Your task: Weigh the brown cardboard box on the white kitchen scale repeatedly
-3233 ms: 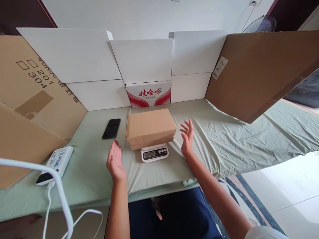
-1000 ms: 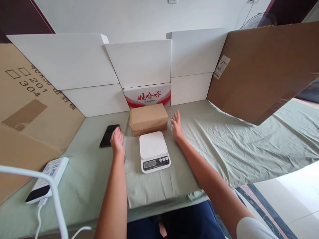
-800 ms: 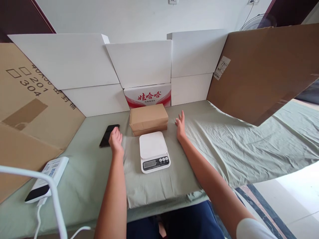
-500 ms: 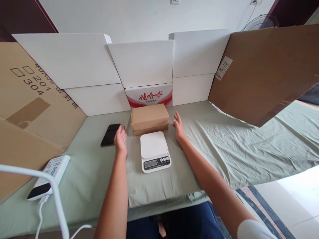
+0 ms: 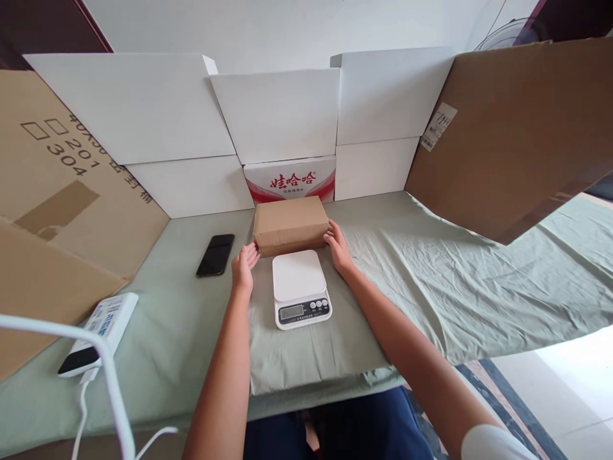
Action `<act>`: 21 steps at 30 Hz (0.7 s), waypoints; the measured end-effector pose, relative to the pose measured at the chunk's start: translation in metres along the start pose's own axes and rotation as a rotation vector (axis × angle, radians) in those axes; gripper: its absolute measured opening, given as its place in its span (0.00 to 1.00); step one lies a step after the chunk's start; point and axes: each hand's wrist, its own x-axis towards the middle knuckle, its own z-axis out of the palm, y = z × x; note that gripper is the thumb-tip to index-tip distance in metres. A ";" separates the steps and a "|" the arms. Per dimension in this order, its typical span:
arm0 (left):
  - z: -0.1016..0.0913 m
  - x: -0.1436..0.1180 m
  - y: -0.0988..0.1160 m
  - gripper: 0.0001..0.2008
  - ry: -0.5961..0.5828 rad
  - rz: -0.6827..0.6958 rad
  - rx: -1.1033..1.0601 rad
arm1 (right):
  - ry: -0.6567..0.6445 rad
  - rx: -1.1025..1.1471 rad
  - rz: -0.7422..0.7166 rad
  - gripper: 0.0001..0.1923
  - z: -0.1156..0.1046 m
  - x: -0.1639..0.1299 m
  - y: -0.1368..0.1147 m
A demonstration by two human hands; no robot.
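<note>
A closed brown cardboard box [image 5: 291, 223] rests on the green cloth, right behind a white kitchen scale [image 5: 299, 278]. At the box's left front corner, my left hand [image 5: 244, 265] has its fingers against the side near the bottom edge. My right hand [image 5: 339, 247] grips the opposite side, its fingers along the right end. Between them the two hands hold the box, which still sits on the cloth. The scale has a flat bare platform, a small display and several round buttons at its front; the display shows no readable digits.
A black phone [image 5: 215, 255] lies left of my left hand. Farther left are a white power bank [image 5: 99, 333] with a cable and a white curved tube [image 5: 108, 364]. White panels [image 5: 278, 115] and a red-and-white carton [image 5: 291, 181] stand behind; large cardboard sheets [image 5: 507, 134] flank the sides.
Both hands have moved inward, from apart on either side of the cardboard box to contact with its ends. The view has shifted slightly; the box and scale stay in place.
</note>
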 end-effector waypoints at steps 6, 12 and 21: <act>0.001 -0.003 0.000 0.29 -0.020 0.013 -0.005 | -0.013 -0.003 -0.032 0.30 0.001 0.000 -0.002; 0.005 -0.005 0.002 0.28 -0.035 0.077 0.038 | -0.009 0.006 -0.050 0.31 0.001 0.001 -0.003; -0.006 -0.046 0.023 0.30 -0.018 0.258 0.025 | -0.032 0.019 -0.144 0.29 -0.005 -0.031 -0.034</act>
